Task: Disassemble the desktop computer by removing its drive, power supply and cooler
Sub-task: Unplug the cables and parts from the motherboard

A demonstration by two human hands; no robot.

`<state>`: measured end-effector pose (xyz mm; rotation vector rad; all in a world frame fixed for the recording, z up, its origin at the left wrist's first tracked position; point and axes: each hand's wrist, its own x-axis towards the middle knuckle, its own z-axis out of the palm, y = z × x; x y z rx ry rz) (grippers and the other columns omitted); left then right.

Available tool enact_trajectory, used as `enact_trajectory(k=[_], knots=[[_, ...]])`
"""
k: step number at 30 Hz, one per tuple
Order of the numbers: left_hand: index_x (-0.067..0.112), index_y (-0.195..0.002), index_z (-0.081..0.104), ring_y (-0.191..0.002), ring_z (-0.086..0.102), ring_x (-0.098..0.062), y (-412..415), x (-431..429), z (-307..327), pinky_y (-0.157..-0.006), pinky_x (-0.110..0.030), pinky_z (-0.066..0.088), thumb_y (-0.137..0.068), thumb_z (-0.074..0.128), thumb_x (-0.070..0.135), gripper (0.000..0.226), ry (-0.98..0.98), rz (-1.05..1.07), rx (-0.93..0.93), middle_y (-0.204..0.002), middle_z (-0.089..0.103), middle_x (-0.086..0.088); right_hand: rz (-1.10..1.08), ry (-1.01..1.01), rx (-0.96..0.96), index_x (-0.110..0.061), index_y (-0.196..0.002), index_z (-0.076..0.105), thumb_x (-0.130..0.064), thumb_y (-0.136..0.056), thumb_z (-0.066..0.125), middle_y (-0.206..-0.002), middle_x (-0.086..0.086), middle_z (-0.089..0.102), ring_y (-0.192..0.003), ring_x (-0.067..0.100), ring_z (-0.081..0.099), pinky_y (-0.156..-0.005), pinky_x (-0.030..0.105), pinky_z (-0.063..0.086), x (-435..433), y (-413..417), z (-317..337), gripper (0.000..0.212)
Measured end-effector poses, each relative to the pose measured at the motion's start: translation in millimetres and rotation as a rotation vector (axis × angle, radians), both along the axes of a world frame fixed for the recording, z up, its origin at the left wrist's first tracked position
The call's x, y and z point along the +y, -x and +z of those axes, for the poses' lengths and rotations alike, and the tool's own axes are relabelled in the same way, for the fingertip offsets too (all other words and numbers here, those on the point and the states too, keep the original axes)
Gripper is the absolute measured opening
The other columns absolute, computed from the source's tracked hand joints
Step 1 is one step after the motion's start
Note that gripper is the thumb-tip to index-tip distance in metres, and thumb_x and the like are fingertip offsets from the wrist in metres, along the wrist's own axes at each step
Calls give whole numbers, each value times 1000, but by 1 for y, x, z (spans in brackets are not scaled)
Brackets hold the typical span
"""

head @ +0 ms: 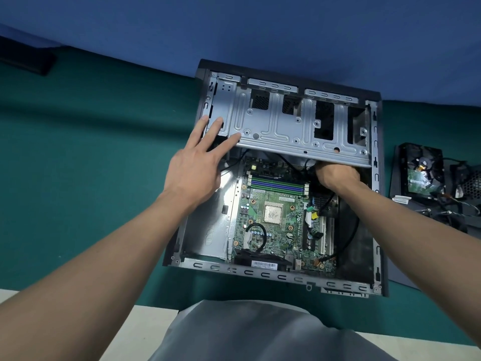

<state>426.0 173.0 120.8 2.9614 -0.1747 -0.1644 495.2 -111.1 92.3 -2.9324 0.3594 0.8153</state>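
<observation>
The open desktop case (377, 204) lies flat on the green table. Its motherboard (276, 217) shows a bare CPU (272, 214) with no cooler on it. A grey metal drive cage (281, 126) spans the far half of the case. My left hand (200, 162) lies with straight fingers on the cage's left end. My right hand (335, 175) reaches under the cage's right front edge, and its fingers are hidden there among black cables. A removed hard drive (424, 173) lies to the right of the case.
Right of the case a dark panel (400, 212) carries the drive, a black part with a mesh grille (471, 186) and loose cables. A blue wall stands right behind the case. A dark object (28, 61) sits at the far left. My grey-clad lap fills the bottom middle.
</observation>
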Motion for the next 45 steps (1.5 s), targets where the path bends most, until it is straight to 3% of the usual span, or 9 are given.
enact_trajectory(k=[4, 7, 12, 16, 25, 28, 32, 37, 45], knots=[[43, -151, 21, -150, -3, -20, 0, 0, 0, -70, -36, 54, -86, 63, 13, 83, -4, 0, 1, -163, 9, 4, -7, -10, 6, -15, -119, 54, -37, -100, 31, -121, 13, 60, -108, 39, 56, -91, 46, 43, 3, 1, 2, 37], [43, -151, 22, -150, -2, -20, 0, 0, 0, -72, -37, 54, -85, 63, 14, 82, 5, -2, -2, -163, 10, 3, -20, 38, -26, -15, -93, 52, -37, -101, 31, -101, 11, 62, -85, 33, 54, -78, 40, 40, 1, 2, 3, 31], [42, -151, 21, -150, -3, -20, 1, 0, 0, -72, -35, 53, -86, 62, 14, 82, -2, -3, -2, -164, 9, 3, -18, 16, 12, -15, -101, 53, -32, -101, 33, -95, 6, 57, -89, 32, 54, -79, 40, 39, 5, 0, 3, 27], [43, -151, 20, -150, -4, -20, 0, 0, 1, -73, -36, 53, -86, 61, 13, 81, -5, 1, -1, -164, 8, 3, -29, 31, -40, -14, -84, 50, -34, -101, 32, -83, 8, 58, -69, 26, 48, -73, 38, 39, 2, 2, 3, 31], [43, -151, 19, -150, -5, -20, 0, 0, 1, -72, -36, 54, -88, 60, 14, 81, -10, -1, 5, -164, 7, 4, -3, 61, -52, -15, -94, 51, -34, -100, 34, -88, 6, 56, -81, 31, 55, -73, 37, 37, -2, 2, 0, 26], [43, -151, 19, -150, -6, -20, 0, -1, 0, -72, -36, 53, -89, 60, 14, 80, -8, 1, 12, -164, 6, 4, -13, 23, -53, -13, -97, 55, -27, -99, 37, -86, 6, 58, -69, 25, 49, -71, 36, 38, -2, 3, -2, 23], [44, -151, 17, -150, -7, -20, 0, 0, 1, -71, -34, 53, -88, 61, 15, 81, -27, -3, 11, -164, 4, 5, -11, 54, -58, -15, -102, 52, -37, -100, 34, -99, 10, 58, -94, 35, 57, -78, 40, 40, -2, 2, 0, 28], [43, -151, 19, -150, -6, -20, 0, 0, 2, -73, -35, 53, -88, 61, 15, 81, -12, -6, 12, -164, 5, 4, -24, 35, -26, -14, -116, 55, -37, -100, 33, -117, 14, 61, -106, 38, 57, -89, 44, 42, -2, 1, -1, 35], [43, -151, 21, -150, -4, -21, 0, 0, 1, -70, -34, 53, -86, 63, 15, 82, -2, -4, 6, -164, 7, 4, -28, 15, -71, -15, -107, 54, -32, -99, 37, -95, 10, 55, -91, 35, 56, -76, 39, 36, -2, 3, -3, 25]])
